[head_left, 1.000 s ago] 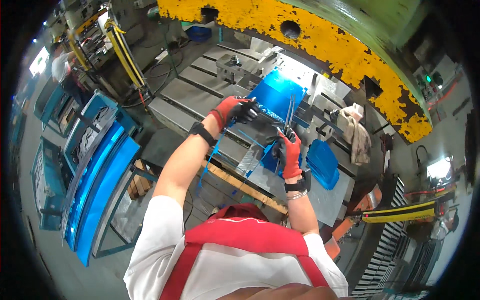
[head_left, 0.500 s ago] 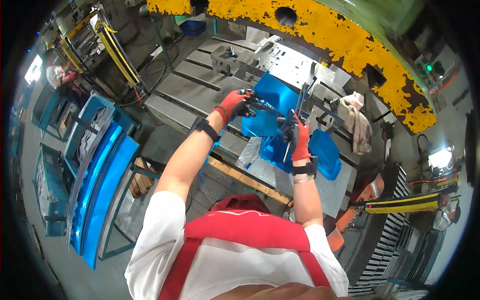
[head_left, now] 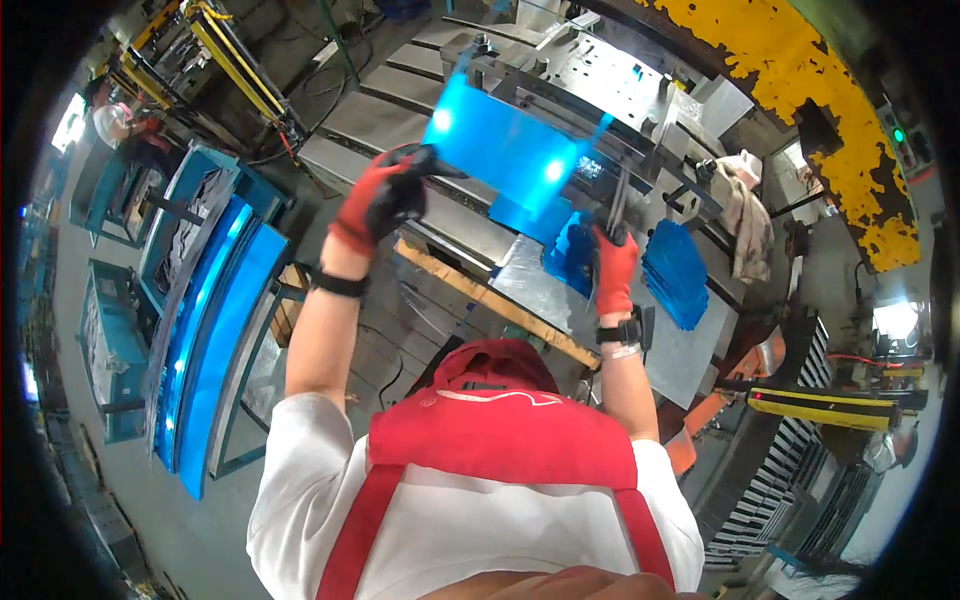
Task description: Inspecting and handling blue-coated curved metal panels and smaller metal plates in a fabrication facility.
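My left hand (head_left: 385,200), in a red glove with black palm and fingers, grips the left end of a shiny blue metal sheet (head_left: 505,145). The sheet is raised and tilted in front of the press die. My right hand (head_left: 614,265), gloved alike, is closed around long thin metal tongs (head_left: 620,198) that point away from me. Close by its left side lies a stack of blue cut pieces (head_left: 568,255). Another fanned stack of blue pieces (head_left: 676,275) sits to its right on a grey metal plate (head_left: 680,355).
The die's pale perforated plate (head_left: 605,75) stands on the slotted press bed (head_left: 375,130). A chipped yellow press frame (head_left: 780,60) hangs at far right. A dirty cloth (head_left: 745,225) drapes beside the die. Long blue strips (head_left: 235,330) lie on a rack at left, with another person (head_left: 115,125) behind.
The blue sheet has come up off the die and towards the left, my left hand moving left and nearer with it. My right hand has shifted slightly right, its tongs now pointing away.
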The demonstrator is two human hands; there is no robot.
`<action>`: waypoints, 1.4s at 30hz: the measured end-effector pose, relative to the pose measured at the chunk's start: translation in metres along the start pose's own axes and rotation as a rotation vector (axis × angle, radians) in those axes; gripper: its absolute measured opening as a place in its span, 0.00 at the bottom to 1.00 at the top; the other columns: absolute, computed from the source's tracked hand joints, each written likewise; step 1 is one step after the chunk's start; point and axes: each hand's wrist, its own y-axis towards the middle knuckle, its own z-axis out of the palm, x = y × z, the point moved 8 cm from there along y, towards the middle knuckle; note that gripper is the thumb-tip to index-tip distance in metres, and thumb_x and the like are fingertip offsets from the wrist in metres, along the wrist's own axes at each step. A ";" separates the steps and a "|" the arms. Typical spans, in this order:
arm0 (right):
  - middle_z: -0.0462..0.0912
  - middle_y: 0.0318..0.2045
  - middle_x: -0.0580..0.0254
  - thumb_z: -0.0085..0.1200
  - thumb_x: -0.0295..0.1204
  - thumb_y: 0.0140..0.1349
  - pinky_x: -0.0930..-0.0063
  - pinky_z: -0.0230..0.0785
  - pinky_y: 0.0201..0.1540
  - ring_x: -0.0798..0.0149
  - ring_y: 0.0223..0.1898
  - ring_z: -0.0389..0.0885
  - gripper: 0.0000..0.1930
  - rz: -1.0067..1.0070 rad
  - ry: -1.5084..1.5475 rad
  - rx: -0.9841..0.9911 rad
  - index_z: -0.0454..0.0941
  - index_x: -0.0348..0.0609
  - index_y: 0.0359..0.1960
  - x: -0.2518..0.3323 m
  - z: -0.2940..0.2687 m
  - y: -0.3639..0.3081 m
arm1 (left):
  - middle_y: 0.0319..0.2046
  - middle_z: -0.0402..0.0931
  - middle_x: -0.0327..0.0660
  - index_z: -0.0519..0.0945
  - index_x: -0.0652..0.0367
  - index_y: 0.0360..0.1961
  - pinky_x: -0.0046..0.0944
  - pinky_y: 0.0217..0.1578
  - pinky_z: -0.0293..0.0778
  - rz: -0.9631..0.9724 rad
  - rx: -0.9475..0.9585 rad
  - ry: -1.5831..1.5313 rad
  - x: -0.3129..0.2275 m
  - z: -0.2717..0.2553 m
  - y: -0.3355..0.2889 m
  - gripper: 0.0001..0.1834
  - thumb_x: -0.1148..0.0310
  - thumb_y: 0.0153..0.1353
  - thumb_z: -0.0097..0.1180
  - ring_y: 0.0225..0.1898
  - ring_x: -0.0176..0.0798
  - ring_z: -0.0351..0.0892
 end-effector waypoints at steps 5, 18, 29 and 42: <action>0.76 0.33 0.53 0.54 0.40 0.48 0.69 0.67 0.32 0.56 0.30 0.76 0.25 -0.179 -0.574 0.332 0.66 0.42 0.47 0.016 0.070 -0.003 | 0.29 0.72 0.39 0.68 0.59 0.45 0.26 0.21 0.67 0.107 -0.077 -0.129 -0.019 -0.043 -0.081 0.15 0.64 0.58 0.42 0.24 0.32 0.71; 0.73 0.22 0.60 0.41 0.29 0.49 0.71 0.62 0.15 0.65 0.18 0.75 0.14 -0.979 -1.356 0.527 0.70 0.41 0.38 0.003 0.158 -0.017 | 0.30 0.72 0.38 0.69 0.62 0.42 0.23 0.23 0.64 0.398 -0.633 -0.251 -0.012 -0.119 -0.218 0.11 0.69 0.59 0.43 0.23 0.25 0.68; 0.77 0.23 0.57 0.53 0.33 0.45 0.69 0.66 0.27 0.59 0.25 0.77 0.12 -0.347 -0.597 0.338 0.74 0.45 0.34 0.084 0.082 0.026 | 0.41 0.71 0.46 0.69 0.63 0.43 0.29 0.35 0.66 0.300 -0.476 -0.056 -0.002 -0.114 -0.208 0.16 0.63 0.59 0.40 0.37 0.34 0.71; 0.70 0.14 0.71 0.49 0.28 0.50 0.87 0.51 0.11 0.80 0.10 0.64 0.11 0.366 0.122 0.421 0.75 0.40 0.36 0.091 -0.009 -0.032 | 0.32 0.75 0.44 0.72 0.66 0.38 0.21 0.17 0.61 0.184 -0.559 0.131 0.014 -0.100 -0.190 0.13 0.67 0.59 0.41 0.19 0.24 0.69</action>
